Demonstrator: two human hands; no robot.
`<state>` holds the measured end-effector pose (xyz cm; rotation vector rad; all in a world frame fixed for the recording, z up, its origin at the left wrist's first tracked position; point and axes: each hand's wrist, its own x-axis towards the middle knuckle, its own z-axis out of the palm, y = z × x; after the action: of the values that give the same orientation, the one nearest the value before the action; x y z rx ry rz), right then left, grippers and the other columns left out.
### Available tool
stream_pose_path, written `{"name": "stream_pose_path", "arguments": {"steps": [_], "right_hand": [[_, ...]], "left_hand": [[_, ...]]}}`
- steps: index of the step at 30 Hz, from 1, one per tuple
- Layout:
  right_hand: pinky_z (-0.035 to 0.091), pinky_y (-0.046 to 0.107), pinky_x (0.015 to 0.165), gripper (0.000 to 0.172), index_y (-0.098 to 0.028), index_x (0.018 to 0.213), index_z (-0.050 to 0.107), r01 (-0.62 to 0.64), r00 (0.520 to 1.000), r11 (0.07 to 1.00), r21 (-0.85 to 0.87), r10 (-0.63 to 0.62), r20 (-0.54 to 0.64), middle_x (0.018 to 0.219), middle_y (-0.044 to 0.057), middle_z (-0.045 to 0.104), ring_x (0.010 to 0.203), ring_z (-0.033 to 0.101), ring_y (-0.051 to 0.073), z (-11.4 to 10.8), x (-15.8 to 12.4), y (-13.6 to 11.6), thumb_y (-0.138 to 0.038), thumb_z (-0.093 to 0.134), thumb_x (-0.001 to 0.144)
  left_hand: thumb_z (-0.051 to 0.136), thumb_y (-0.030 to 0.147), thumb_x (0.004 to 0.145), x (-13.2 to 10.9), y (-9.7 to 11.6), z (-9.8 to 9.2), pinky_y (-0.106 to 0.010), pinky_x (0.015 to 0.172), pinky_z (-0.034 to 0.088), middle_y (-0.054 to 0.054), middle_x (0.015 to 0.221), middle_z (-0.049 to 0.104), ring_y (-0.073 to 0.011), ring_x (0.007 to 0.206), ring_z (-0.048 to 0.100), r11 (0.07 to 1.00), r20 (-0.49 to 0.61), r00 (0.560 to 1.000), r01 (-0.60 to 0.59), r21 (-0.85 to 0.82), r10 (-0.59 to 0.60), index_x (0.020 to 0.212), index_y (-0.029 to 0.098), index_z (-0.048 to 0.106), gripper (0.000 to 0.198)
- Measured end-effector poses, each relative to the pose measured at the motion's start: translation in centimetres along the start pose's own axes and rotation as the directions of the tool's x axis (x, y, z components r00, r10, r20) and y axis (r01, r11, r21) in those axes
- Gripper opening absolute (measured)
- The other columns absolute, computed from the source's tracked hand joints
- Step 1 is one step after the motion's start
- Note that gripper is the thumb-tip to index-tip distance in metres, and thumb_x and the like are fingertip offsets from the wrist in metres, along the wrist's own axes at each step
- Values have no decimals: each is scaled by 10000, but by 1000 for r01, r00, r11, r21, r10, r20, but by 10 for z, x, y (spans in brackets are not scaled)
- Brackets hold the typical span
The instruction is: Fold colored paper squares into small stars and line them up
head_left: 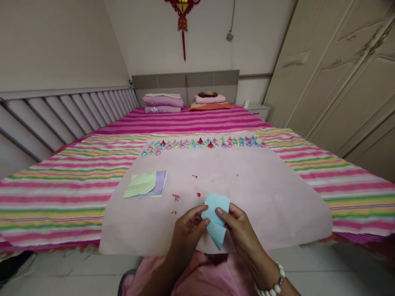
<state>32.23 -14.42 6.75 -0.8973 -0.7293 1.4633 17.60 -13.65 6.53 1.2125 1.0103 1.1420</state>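
Note:
A light blue sheet of origami paper (217,201) is held up near the front edge of the pale pink board. It is partly folded, and its lower part narrows to a point. My left hand (189,230) pinches its left edge between thumb and fingers. On the right side, my right hand (239,226) grips the sheet with the thumb on its face and the fingers behind. A small pinkish-red paper piece (198,194) lies just beyond my left hand. Further left are another pink scrap (175,197) and a small reddish bit (174,212).
The pale board (262,197) rests on a striped bedspread (61,185). Several small folded paper shapes (200,141) line its far edge. Stacked green and purple sheets (142,183) lie at left. Folded bedding (163,102) sits by the headboard; a wardrobe (339,74) stands right.

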Motion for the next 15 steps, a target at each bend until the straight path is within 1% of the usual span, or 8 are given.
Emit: {"name": "stream_pose_path", "arguments": {"steps": [1,4,8,9,11,13,14,15], "right_hand": [[477,304,633,283,-196,882,722,8,1000,1000,-4,-8,-8,718,25,706,628,608,175,0,0,0,-359,778,659],[472,315,642,261,-193,852,721,41,999,997,-67,-42,-14,724,30,697,648,599,188,-3,0,0,-369,770,666],[444,286,619,199,-197,790,714,126,991,973,-196,-134,-26,710,14,654,650,554,169,-9,2,0,-352,763,676],[436,276,607,184,-197,771,710,157,985,962,-225,-169,-32,752,15,649,648,539,157,-10,3,-1,-343,765,673],[424,263,582,165,-186,697,693,206,974,939,-274,-225,-36,930,34,638,649,515,135,-11,4,-2,-330,768,668],[417,259,557,176,-177,669,675,214,971,937,-278,-235,-44,1089,48,602,638,501,119,-11,5,-3,-322,773,657],[419,257,553,180,-179,695,673,206,973,945,-254,-224,-47,1103,52,601,639,503,120,-11,6,-4,-315,780,646],[426,257,562,205,-188,753,673,197,976,957,-213,-212,-49,1067,52,618,653,516,127,-10,6,-4,-303,791,631]], "left_hand": [[713,240,693,0,-1,0,-247,655,476,-22,759,645,-156,711,573,1000,-12,1000,16,-2,-16,999,188,681,312],[716,252,688,2,-3,-1,-261,678,483,-36,793,668,-170,730,586,999,-40,999,33,15,-33,994,191,700,313],[711,244,688,3,-1,-2,-248,666,470,-34,785,665,-165,720,579,994,-34,999,-18,109,21,897,195,730,216],[707,247,692,2,-1,-3,-246,661,464,-36,786,665,-165,719,579,993,-25,999,-22,118,25,870,189,731,190],[696,262,702,2,0,-3,-242,636,448,-38,753,664,-161,694,574,994,-4,1000,-2,114,2,818,171,724,150],[704,284,690,3,0,-3,-239,607,430,-29,686,653,-152,649,564,996,6,999,47,80,-48,759,156,706,146],[717,295,670,3,1,-3,-239,600,425,-22,658,647,-150,632,561,996,5,997,78,51,-78,732,152,696,158],[733,307,645,4,1,-3,-240,596,421,-16,635,642,-148,619,559,994,2,994,109,20,-109,705,149,686,175]]}}
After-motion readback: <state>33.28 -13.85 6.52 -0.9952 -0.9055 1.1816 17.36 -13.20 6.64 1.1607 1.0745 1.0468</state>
